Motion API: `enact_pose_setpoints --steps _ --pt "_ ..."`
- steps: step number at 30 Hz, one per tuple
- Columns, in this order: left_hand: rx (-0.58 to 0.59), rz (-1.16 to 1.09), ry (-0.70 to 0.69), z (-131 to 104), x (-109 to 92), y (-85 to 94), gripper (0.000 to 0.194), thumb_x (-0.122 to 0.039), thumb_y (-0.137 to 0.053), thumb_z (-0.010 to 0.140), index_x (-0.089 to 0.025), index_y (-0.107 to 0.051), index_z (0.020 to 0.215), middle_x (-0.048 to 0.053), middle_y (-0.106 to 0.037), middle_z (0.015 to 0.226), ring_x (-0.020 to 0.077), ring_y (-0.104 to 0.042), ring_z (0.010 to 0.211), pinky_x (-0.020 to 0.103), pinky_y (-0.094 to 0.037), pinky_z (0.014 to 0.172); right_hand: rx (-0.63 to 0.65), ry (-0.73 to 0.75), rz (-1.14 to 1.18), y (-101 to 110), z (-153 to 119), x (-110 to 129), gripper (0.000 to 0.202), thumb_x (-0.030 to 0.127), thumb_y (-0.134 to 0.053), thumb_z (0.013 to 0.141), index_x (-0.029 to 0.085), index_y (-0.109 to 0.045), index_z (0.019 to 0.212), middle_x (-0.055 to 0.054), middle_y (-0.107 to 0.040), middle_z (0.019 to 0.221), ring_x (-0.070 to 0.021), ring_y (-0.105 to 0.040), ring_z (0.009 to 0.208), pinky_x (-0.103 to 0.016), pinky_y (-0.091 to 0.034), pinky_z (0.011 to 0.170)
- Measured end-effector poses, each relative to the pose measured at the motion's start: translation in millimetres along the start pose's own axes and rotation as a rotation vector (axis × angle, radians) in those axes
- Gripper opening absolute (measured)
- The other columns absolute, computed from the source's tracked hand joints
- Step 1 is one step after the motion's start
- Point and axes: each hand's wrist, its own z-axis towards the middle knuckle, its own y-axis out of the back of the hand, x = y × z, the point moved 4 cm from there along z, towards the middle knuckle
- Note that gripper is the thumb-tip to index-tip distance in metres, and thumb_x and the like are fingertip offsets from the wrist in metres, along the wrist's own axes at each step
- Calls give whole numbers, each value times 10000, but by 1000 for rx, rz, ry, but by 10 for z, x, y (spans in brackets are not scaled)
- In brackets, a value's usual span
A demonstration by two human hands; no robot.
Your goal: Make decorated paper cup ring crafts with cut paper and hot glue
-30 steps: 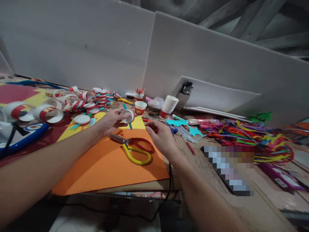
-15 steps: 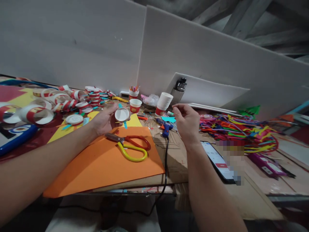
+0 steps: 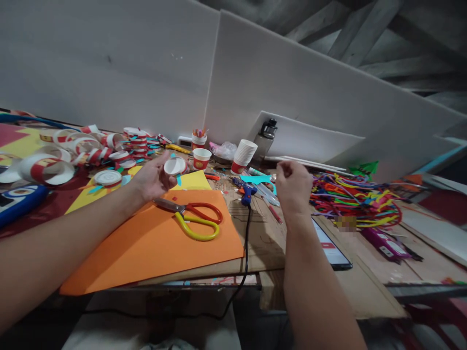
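Observation:
My left hand (image 3: 152, 179) is closed around a short cut-down paper cup (image 3: 174, 166) with light-blue strips sticking out from it. Its pale round inside faces me. Raised over the right half of the table, my right hand (image 3: 295, 187) has its fingers curled into a pinch; whatever they hold, if anything, is hidden. Scissors (image 3: 200, 226) with one red and one yellow handle lie on an orange sheet (image 3: 156, 260) below my left hand. A blue glue gun (image 3: 248, 193) and a turquoise piece of paper (image 3: 255, 180) lie to the left of my right hand.
Stacked paper cups (image 3: 243, 156), a single cup (image 3: 202, 159) and a bottle (image 3: 265, 142) stand behind. Cut cup rings (image 3: 51, 170) and a blue tape dispenser (image 3: 24, 204) fill the left. Pipe cleaners (image 3: 359, 194) and a phone (image 3: 333, 249) lie right. The glue gun's cord (image 3: 247, 253) crosses the front edge.
My right hand has moved slightly right, uncovering more of the turquoise paper and a red pencil-like stick. My left hand has turned the cut cup a little; the whole view has shifted slightly.

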Motion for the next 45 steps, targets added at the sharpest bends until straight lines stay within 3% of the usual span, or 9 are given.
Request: enact_pose_setpoints --steps 4,6,17,21,27,32,36,40,45 --pt "7 -16 24 -11 2 5 269 -345 -508 939 -132 -659 877 59 -691 669 106 -585 488 147 -438 347 589 -144 -568 -248 -131 -247 283 265 -508 869 148 -707 1033 -192 -706 1022 -295 -668 977 -374 -492 794" --pt "31 -9 33 -10 14 8 308 -356 -482 950 -110 -667 942 95 -718 746 122 -631 548 149 -477 380 757 -154 -684 -348 -200 -351 302 231 -540 851 131 -698 1088 -212 -698 1066 -298 -669 1023 -359 -495 807" --pt "183 86 95 -37 60 -43 405 -378 -433 957 -77 -659 1106 196 -739 983 182 -713 669 143 -411 317 899 -44 -702 -464 -322 -287 472 144 -582 782 104 -582 1252 -205 -700 1092 -279 -674 1032 -317 -494 792" --pt "154 111 95 4 60 -7 396 -369 -442 952 -64 -654 1088 216 -735 978 219 -729 750 138 -357 285 941 13 -664 -390 -317 -180 269 134 -541 791 166 -715 994 -158 -719 1069 -268 -685 985 -300 -488 755" --pt "97 119 140 60 51 78 381 -398 -478 937 -89 -659 1068 181 -749 880 119 -608 429 159 -425 309 813 44 -517 -180 -244 -35 261 117 -452 822 135 -712 847 -161 -726 897 -241 -682 864 -304 -479 724" --pt "105 108 175 55 76 70 328 -384 -491 932 -97 -647 966 186 -745 875 106 -576 402 168 -444 328 598 189 379 -157 -270 386 312 127 -511 745 201 -606 1033 -16 -673 820 -147 -632 730 -262 -484 668" --pt "132 75 209 25 114 26 346 -350 -440 955 -74 -646 920 221 -736 857 59 -468 329 132 -343 275 274 264 602 -224 -337 759 230 185 -606 742 216 -552 964 18 -599 778 -119 -551 661 -261 -455 651" --pt "141 93 265 -21 174 -2 396 -394 -457 945 -66 -670 1007 213 -738 854 95 -538 360 165 -419 310 240 199 814 -382 -463 994 129 350 -500 905 232 -493 956 20 -560 753 -111 -537 625 -250 -448 619" --pt "177 105 296 -76 267 -61 412 -412 -487 929 -85 -670 1100 197 -740 936 139 -629 461 194 -469 345 305 107 986 -506 -644 1073 128 353 -443 927 235 -483 956 40 -543 692 -106 -525 566 -236 -450 564"
